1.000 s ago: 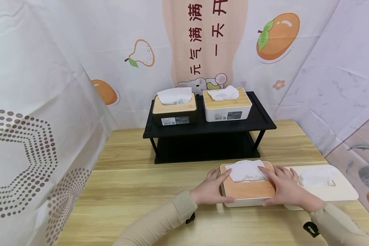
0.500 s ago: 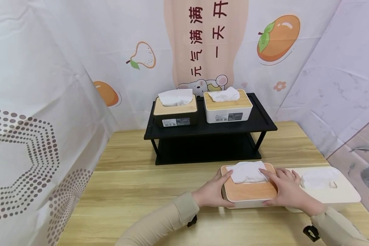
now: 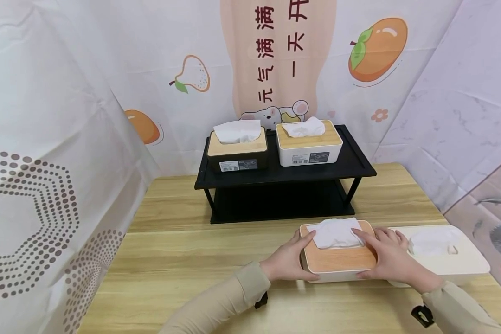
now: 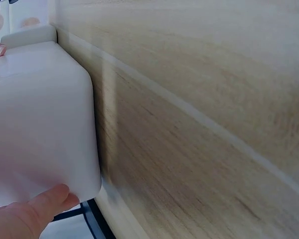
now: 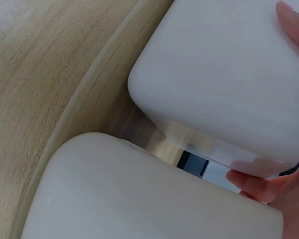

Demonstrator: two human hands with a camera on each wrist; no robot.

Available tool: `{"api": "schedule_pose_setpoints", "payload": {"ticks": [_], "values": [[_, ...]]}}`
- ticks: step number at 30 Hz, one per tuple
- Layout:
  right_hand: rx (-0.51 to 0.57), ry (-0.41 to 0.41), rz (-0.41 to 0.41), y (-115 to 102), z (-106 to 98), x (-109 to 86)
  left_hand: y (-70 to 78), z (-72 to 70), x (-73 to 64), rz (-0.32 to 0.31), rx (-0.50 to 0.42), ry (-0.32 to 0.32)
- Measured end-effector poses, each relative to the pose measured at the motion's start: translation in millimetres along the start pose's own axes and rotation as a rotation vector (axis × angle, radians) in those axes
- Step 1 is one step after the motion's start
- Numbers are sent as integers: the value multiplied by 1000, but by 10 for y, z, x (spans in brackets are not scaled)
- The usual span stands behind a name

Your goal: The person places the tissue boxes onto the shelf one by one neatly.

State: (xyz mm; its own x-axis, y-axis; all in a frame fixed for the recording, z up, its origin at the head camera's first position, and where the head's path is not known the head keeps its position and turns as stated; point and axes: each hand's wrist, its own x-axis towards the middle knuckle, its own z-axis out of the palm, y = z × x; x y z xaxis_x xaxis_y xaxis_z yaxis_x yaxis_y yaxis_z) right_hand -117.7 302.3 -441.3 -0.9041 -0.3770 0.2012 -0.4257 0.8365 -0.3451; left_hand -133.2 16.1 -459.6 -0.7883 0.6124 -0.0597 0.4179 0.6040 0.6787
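Note:
A white tissue box [image 3: 340, 260] with an orange-brown wood lid and a white tissue [image 3: 336, 233] on top stands on the table in front of the rack. My left hand [image 3: 287, 260] grips its left end, the thumb at the front lower edge and other fingers on the far side. On the right end my right hand [image 3: 394, 260] holds it likewise, one fingertip near the tissue. In the left wrist view the box's white wall [image 4: 40, 124] appears close to the wooden table. The right wrist view has the white wall [image 5: 224, 74] with my right fingers at its edge.
An all-cream tissue box [image 3: 467, 262] stands just right of the right hand, with a narrow gap. Behind is a low black two-level rack [image 3: 275, 177], bearing a dark tissue box [image 3: 238, 162] and a white tissue box [image 3: 309, 155], both wood-lidded. Printed cloth hangs around the table.

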Motion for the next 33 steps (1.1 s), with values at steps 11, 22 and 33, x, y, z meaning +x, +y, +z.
{"api": "schedule_pose_setpoints", "payload": {"ticks": [11,22,33], "values": [[9,13,-12,-18,-4,8,-6,-41,-10,9,7,20],[53,56,-17,-171,-82,100,-4,-263,-64,24,5,54],[177,60,59,-456,50,278,-166,-540,-243,-28,-47,67]]}}
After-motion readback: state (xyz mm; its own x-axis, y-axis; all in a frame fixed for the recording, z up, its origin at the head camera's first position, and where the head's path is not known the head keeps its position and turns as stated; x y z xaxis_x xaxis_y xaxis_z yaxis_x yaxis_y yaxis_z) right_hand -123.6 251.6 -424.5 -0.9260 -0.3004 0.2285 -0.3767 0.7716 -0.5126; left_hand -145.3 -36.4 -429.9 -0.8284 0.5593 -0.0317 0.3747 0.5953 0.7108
